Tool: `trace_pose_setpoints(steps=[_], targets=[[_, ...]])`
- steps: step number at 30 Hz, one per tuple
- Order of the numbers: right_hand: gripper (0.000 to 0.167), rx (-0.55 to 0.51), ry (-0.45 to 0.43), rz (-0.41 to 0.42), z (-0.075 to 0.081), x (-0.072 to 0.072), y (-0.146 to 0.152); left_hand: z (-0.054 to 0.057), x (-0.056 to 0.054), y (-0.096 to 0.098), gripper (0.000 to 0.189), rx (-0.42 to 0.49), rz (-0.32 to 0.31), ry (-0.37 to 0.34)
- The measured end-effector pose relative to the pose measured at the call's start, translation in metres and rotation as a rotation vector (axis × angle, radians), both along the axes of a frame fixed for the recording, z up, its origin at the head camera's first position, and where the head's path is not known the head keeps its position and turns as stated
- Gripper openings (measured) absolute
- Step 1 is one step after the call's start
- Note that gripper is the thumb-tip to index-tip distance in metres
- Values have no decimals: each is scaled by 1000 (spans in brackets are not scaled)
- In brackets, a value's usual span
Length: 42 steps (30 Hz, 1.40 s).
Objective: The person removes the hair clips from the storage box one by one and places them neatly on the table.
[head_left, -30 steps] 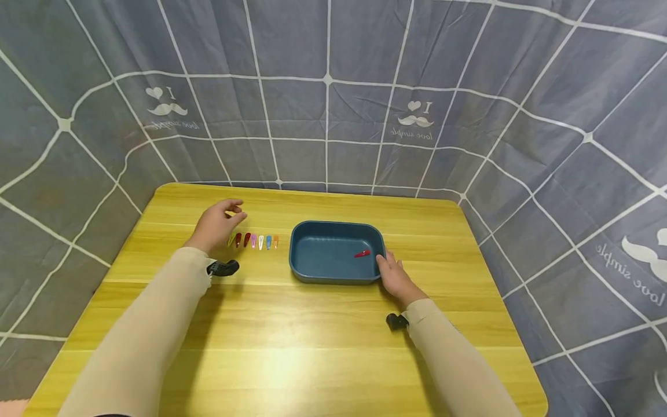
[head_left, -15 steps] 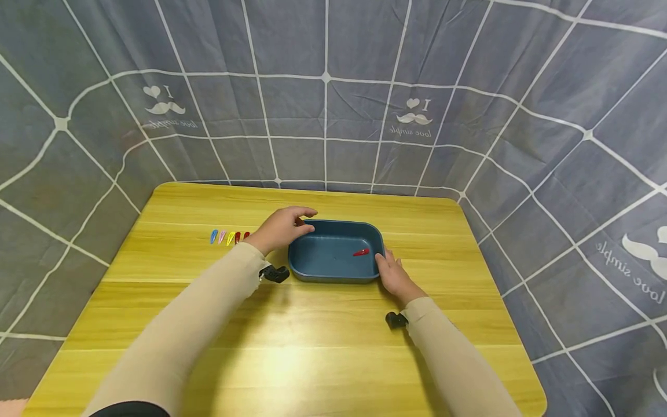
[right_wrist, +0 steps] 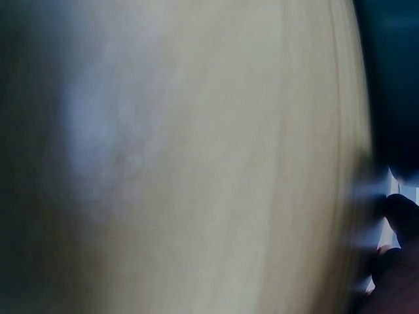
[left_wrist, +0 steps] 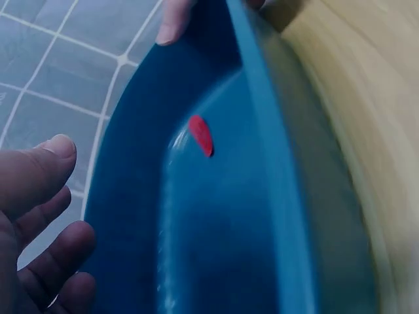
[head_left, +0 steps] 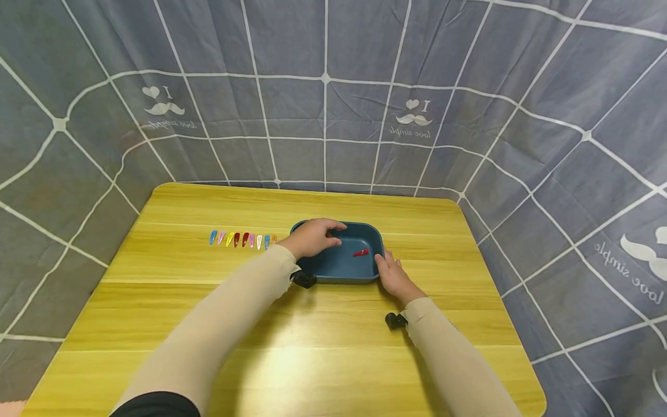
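My left hand hovers over the left part of a dark blue rectangular tub. Its thumb and fingers are relaxed and apart, with nothing between them in the left wrist view. My right hand grips the tub's right end, thumb over the rim and fingers along the outside. On the tub's floor, toward the right, lies one red snap hair clip. Left of the tub, several more snap hair clips in different colours form a row, from a blue clip to an orange clip beside the left sleeve.
The tub and clips stand on a yellow wood-grain table. A grey curtain with white grid lines surrounds the table's back and sides. Black wrist cameras sit on both sleeves; the right wrist view is mostly blurred table surface.
My left hand has moved right from above the left clips to over the tub, uncovering the whole row. My right hand keeps its hold, and the red clip stays in place.
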State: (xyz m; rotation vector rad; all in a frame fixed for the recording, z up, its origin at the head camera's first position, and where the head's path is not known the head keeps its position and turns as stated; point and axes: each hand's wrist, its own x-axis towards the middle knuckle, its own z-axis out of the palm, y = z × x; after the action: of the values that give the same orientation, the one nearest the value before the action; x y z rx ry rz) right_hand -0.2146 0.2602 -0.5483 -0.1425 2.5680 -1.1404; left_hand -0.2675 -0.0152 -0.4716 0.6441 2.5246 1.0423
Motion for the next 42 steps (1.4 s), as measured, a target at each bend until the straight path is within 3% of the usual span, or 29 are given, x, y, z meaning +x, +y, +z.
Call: trace_pose_setpoints(steps=[9,18,24,32,36,42], targets=[[66,-30,-10,14,0,0,1,-14,-3,31,49,-12,-17,-22],[66,-18,10,12,1,-1,3,-29,-7,47,47,-35,-5,-50],[65,-16,21,18,1,0,2,-39,-9,59,45,-65,-29,-48],[65,-1,21,19,2,2,-1,-55,-8,69,43,-193,-108,28],[65,11,24,16,2,2,-2,-57,-7,73,43,-232,-117,66],[65,28,26,8,2,2,-1,-59,-4,79,37,-297,-146,186]])
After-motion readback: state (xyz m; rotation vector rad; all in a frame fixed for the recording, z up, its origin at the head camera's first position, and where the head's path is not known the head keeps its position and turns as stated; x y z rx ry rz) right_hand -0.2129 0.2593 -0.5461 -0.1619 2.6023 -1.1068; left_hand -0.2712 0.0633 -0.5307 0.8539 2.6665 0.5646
